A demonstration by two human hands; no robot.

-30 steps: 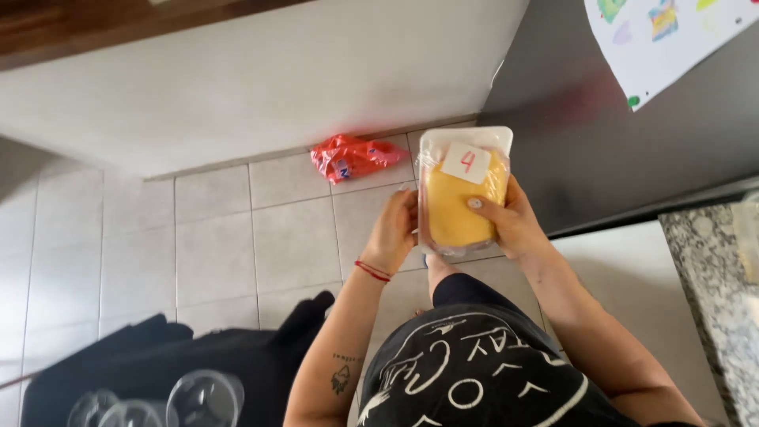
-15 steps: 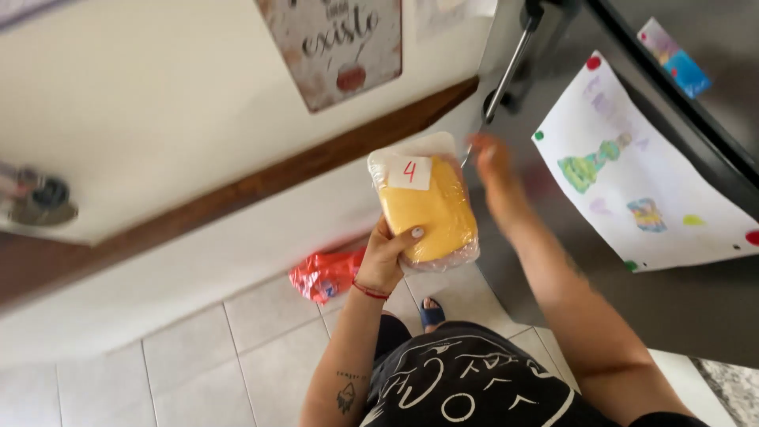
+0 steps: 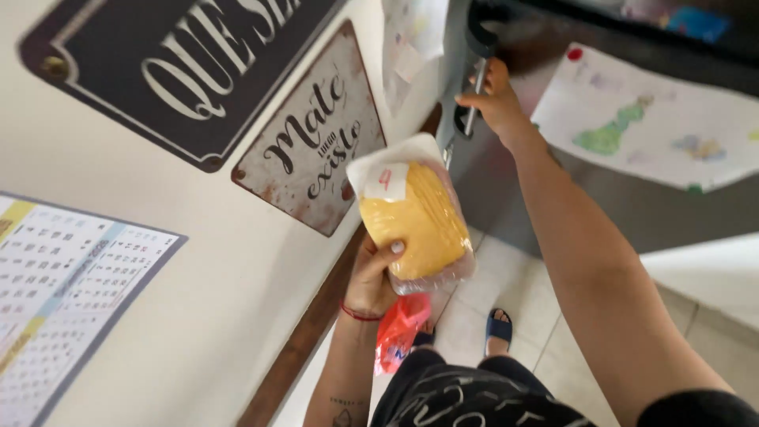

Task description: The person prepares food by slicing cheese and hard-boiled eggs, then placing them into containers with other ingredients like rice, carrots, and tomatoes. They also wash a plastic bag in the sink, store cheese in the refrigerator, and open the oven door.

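Your left hand [image 3: 378, 273] grips one clear packet of yellow food [image 3: 415, 217], raised before the wall; your right hand [image 3: 494, 99] clasps the fridge handle [image 3: 472, 95]. Two wall signs [image 3: 312, 150], one calendar [image 3: 55, 292], one drawing [image 3: 656, 130] — pale tiled floor [image 3: 514, 277] below.

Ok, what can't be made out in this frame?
- Fridge, head view: cut off by the top and right edges; door closed, so the inside is hidden.
- Handle: partly covered by the right hand; the grip can't be judged.
- Packet in the left hand: the yellow contents show, but what they are is unclear.
- Red bag on the floor: partly behind the left arm, blurred.
- Drawing: blurred.
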